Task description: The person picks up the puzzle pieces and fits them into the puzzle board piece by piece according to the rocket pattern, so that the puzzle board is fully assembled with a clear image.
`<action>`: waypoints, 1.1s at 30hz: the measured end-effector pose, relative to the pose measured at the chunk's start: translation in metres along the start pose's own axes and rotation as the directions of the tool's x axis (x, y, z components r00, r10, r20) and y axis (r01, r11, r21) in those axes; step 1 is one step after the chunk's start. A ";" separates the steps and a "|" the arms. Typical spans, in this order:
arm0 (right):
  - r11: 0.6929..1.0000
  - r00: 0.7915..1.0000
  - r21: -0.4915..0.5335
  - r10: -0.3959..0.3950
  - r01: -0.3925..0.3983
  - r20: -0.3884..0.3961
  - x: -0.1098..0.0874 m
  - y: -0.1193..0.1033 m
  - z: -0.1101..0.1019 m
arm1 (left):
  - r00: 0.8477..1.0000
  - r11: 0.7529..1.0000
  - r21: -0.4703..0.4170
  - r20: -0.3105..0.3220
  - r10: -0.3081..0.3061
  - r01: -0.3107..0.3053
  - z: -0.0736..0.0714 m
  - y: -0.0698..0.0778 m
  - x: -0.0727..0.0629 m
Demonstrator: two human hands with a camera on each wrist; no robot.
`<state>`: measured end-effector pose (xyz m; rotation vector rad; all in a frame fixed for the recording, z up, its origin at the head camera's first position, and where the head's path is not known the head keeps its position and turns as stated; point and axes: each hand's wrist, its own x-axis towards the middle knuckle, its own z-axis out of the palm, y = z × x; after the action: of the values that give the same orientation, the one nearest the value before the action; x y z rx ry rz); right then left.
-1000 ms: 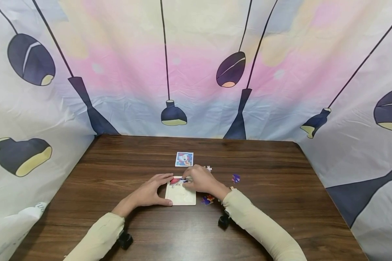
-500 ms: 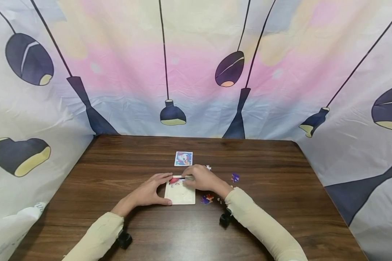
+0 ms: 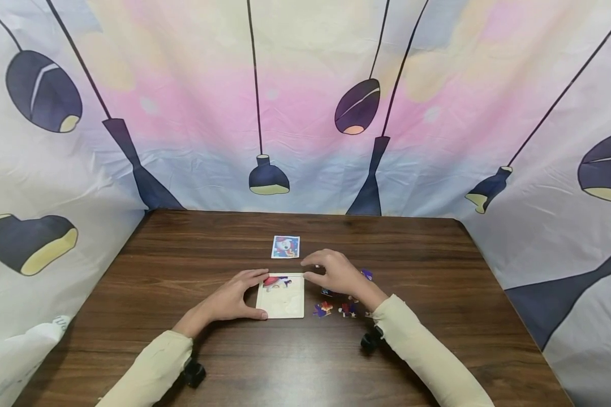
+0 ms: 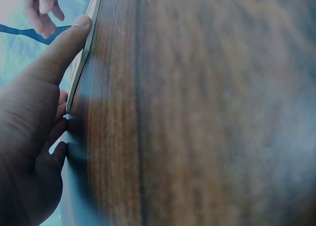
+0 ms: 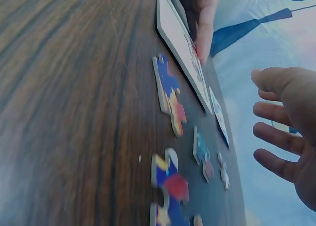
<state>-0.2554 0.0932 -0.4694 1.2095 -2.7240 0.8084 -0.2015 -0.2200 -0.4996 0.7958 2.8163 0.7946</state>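
Observation:
A square puzzle board (image 3: 285, 304) lies on the table, mostly bare, with a red, white and purple picture part fitted along its top left. My left hand (image 3: 231, 297) holds the board at its left side, thumb at the near corner and fingers at the far one. In the left wrist view, the thumb (image 4: 66, 46) rests along the board's edge. My right hand (image 3: 336, 274) hovers just right of the board, fingers apart and holding nothing. Loose puzzle pieces (image 3: 323, 308) lie right of the board, some partly hidden under the right hand.
A small picture card (image 3: 285, 247) with a white cartoon figure lies beyond the board. In the right wrist view, a blue, red and yellow puzzle piece (image 5: 176, 186) lies nearest. A printed cloth (image 3: 310, 113) hangs behind the brown table (image 3: 183, 237).
My right hand has lifted off the board's top and moved right, its fingers spreading. A purple piece now shows along the board's top edge. The left hand has stayed put.

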 end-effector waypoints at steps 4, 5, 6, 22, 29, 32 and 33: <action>1.000 0.999 -0.002 -0.007 0.007 -0.042 -0.010 0.005 -0.007 | 1.000 1.000 0.000 -0.002 0.000 0.000 0.000 0.000 0.000; 1.000 0.999 -0.003 -0.003 0.003 -0.053 -0.013 0.007 -0.009 | 1.000 1.000 0.000 -0.001 0.000 0.000 0.000 0.000 0.000; 1.000 0.998 -0.004 0.001 -0.001 -0.064 -0.015 0.008 -0.011 | 1.000 1.000 0.001 -0.001 0.001 -0.001 0.000 -0.001 0.000; 0.992 0.976 -0.085 0.069 -0.088 -0.207 -0.065 0.046 -0.043 | 1.000 1.000 -0.006 -0.001 -0.009 0.009 0.001 -0.002 -0.001; 0.985 0.963 -0.106 0.108 -0.137 -0.245 -0.090 0.065 -0.044 | 1.000 1.000 -0.027 -0.002 0.001 -0.001 0.002 -0.004 0.000; 0.981 0.962 -0.116 0.127 -0.158 -0.242 -0.098 0.072 -0.044 | 1.000 1.000 -0.028 -0.002 0.001 -0.002 0.002 -0.003 0.000; 0.979 0.962 -0.119 0.137 -0.168 -0.235 -0.100 0.074 -0.043 | 1.000 1.000 -0.028 -0.001 0.001 -0.001 0.002 -0.003 0.000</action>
<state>-0.2449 0.2233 -0.4898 0.8333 -2.6579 0.7087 -0.2027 -0.2209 -0.5027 0.7929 2.7999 0.8327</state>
